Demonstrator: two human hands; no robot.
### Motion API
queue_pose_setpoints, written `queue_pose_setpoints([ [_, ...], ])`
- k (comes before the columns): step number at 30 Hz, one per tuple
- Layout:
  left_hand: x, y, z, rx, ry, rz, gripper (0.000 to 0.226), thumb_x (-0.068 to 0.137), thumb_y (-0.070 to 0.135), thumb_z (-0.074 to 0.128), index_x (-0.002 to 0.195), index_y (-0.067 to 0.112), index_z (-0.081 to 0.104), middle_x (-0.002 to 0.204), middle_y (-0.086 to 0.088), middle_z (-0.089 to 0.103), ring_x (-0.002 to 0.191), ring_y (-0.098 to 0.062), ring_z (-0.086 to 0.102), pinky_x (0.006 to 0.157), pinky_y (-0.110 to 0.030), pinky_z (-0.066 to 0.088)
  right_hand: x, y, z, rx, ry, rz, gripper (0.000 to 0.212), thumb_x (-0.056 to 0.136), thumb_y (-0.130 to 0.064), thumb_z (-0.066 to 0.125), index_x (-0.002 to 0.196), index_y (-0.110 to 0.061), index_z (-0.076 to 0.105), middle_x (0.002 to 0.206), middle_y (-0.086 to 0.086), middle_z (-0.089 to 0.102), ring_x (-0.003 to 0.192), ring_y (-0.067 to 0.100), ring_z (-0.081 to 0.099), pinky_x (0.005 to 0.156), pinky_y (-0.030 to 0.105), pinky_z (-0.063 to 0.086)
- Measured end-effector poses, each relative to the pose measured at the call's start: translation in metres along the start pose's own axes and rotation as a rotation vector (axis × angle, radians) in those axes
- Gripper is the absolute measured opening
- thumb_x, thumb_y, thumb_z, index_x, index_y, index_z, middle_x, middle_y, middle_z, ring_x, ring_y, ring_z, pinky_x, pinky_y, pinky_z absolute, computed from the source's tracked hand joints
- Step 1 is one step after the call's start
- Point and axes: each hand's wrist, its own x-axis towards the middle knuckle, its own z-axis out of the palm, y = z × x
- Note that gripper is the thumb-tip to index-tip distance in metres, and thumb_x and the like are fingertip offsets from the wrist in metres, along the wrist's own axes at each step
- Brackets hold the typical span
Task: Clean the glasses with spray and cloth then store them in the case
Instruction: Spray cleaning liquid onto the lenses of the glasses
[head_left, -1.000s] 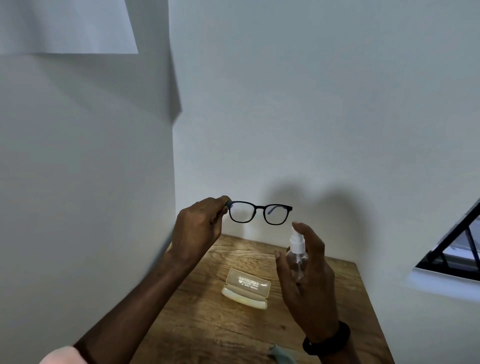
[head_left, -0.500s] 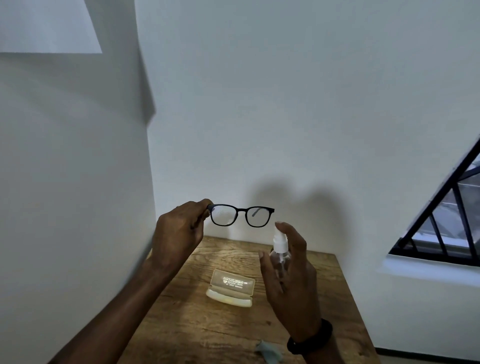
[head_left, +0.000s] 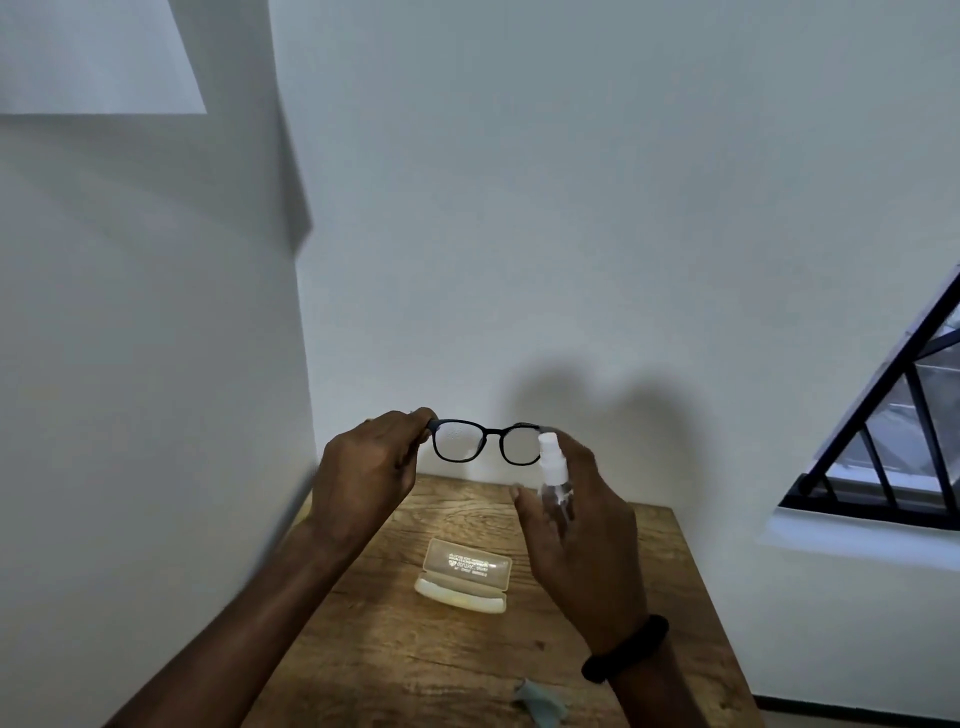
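Note:
My left hand (head_left: 366, 470) pinches the left corner of the black-framed glasses (head_left: 488, 441) and holds them up above the table, lenses facing me. The left lens carries fine droplets. My right hand (head_left: 582, 540) grips a small clear spray bottle (head_left: 553, 480) with a white pump top, its nozzle right beside the right lens. A pale translucent glasses case (head_left: 465, 574) lies open on the wooden table (head_left: 395, 660) below. A light blue cloth (head_left: 540, 701) lies crumpled at the table's near edge, beside my right wrist.
The small table stands in a corner, with white walls (head_left: 571, 234) to its left and behind. A barred window (head_left: 893, 447) is at the right. A black band (head_left: 626, 649) circles my right wrist.
The spray bottle has risen and moved close to the right lens. Droplets now show on the left lens. The view has shifted slightly.

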Motion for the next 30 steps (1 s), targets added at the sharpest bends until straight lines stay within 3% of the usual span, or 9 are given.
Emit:
queue_pose_setpoints([
  [5, -0.004, 0.004, 0.005, 0.013, -0.015, 0.059, 0.021, 0.093, 0.013, 0.054, 0.101, 0.020, 0.072, 0.073, 0.006, 0.068, 0.057, -0.020, 0.063, 0.045, -0.030, 0.049, 0.025, -0.002, 0.005, -0.255, 0.000, -0.037, 0.023, 0.086, -0.028, 0.067, 0.108, -0.025, 0.061, 0.093, -0.010, 0.065, 0.066, 0.014, 0.063, 0.056, 0.037, 0.057],
  [9, -0.002, 0.008, 0.004, 0.018, -0.024, 0.087, 0.026, 0.096, 0.018, 0.046, 0.103, 0.021, 0.071, 0.075, 0.005, 0.070, 0.059, -0.020, 0.066, 0.044, -0.033, 0.052, 0.034, -0.004, 0.007, -0.329, -0.068, -0.059, 0.025, 0.085, -0.025, 0.067, 0.110, -0.028, 0.063, 0.097, -0.011, 0.067, 0.068, 0.016, 0.065, 0.056, 0.036, 0.056],
  [12, -0.002, 0.010, 0.001, 0.039, -0.021, 0.109, 0.022, 0.095, 0.016, 0.046, 0.108, 0.026, 0.062, 0.075, 0.004, 0.070, 0.058, -0.021, 0.065, 0.044, -0.036, 0.052, 0.038, -0.004, 0.008, -0.378, -0.088, -0.054, 0.014, 0.084, -0.023, 0.065, 0.098, -0.026, 0.064, 0.090, -0.009, 0.066, 0.064, 0.019, 0.063, 0.053, 0.034, 0.053],
  [17, -0.003, 0.016, -0.002, 0.081, 0.026, 0.169, 0.025, 0.095, 0.018, 0.050, 0.105, 0.019, 0.073, 0.072, 0.002, 0.068, 0.054, -0.023, 0.062, 0.041, -0.032, 0.050, 0.040, -0.002, 0.012, -0.412, -0.102, -0.060, 0.004, 0.084, -0.023, 0.062, 0.088, -0.024, 0.062, 0.085, -0.007, 0.065, 0.061, 0.022, 0.060, 0.050, 0.034, 0.052],
  [20, -0.007, 0.017, -0.001, -0.021, 0.018, 0.148, 0.028, 0.101, 0.025, 0.053, 0.122, 0.018, 0.069, 0.085, 0.004, 0.072, 0.063, -0.017, 0.067, 0.048, -0.030, 0.054, 0.040, 0.004, 0.010, -0.400, -0.059, -0.059, 0.004, 0.083, -0.020, 0.063, 0.085, -0.023, 0.062, 0.083, -0.008, 0.065, 0.059, 0.021, 0.059, 0.050, 0.034, 0.052],
  [23, -0.015, 0.023, -0.002, -0.282, 0.017, -0.125, 0.029, 0.101, 0.026, 0.063, 0.129, 0.018, 0.062, 0.098, 0.012, 0.071, 0.069, -0.003, 0.070, 0.061, -0.016, 0.053, 0.044, 0.011, 0.003, -0.281, 0.042, -0.028, 0.017, 0.081, -0.016, 0.070, 0.073, -0.023, 0.056, 0.069, -0.010, 0.055, 0.054, 0.012, 0.050, 0.049, 0.029, 0.045],
  [26, -0.024, 0.032, 0.006, -0.580, -0.014, -0.450, 0.005, 0.098, 0.019, 0.067, 0.102, 0.018, 0.067, 0.083, 0.008, 0.073, 0.063, -0.009, 0.071, 0.058, -0.018, 0.052, 0.049, 0.019, -0.005, -0.043, 0.124, 0.045, 0.019, 0.079, -0.012, 0.076, 0.070, -0.016, 0.060, 0.061, -0.005, 0.057, 0.054, 0.015, 0.053, 0.053, 0.034, 0.047],
  [28, -0.026, 0.037, 0.015, -0.794, -0.186, -0.634, 0.008, 0.099, 0.015, 0.065, 0.096, 0.017, 0.073, 0.082, 0.000, 0.076, 0.063, -0.012, 0.072, 0.059, -0.025, 0.055, 0.051, 0.017, -0.011, 0.165, 0.121, 0.099, 0.011, 0.081, -0.010, 0.077, 0.078, -0.015, 0.068, 0.062, 0.000, 0.065, 0.057, 0.018, 0.061, 0.056, 0.038, 0.052],
  [30, -0.023, 0.043, 0.021, -1.060, -0.389, -0.819, 0.011, 0.098, 0.015, 0.065, 0.103, 0.013, 0.075, 0.090, -0.008, 0.079, 0.069, -0.016, 0.073, 0.062, -0.030, 0.056, 0.050, 0.012, -0.018, 0.350, 0.098, 0.131, 0.010, 0.083, -0.006, 0.077, 0.083, -0.014, 0.071, 0.062, 0.000, 0.068, 0.056, 0.016, 0.064, 0.054, 0.035, 0.054],
])
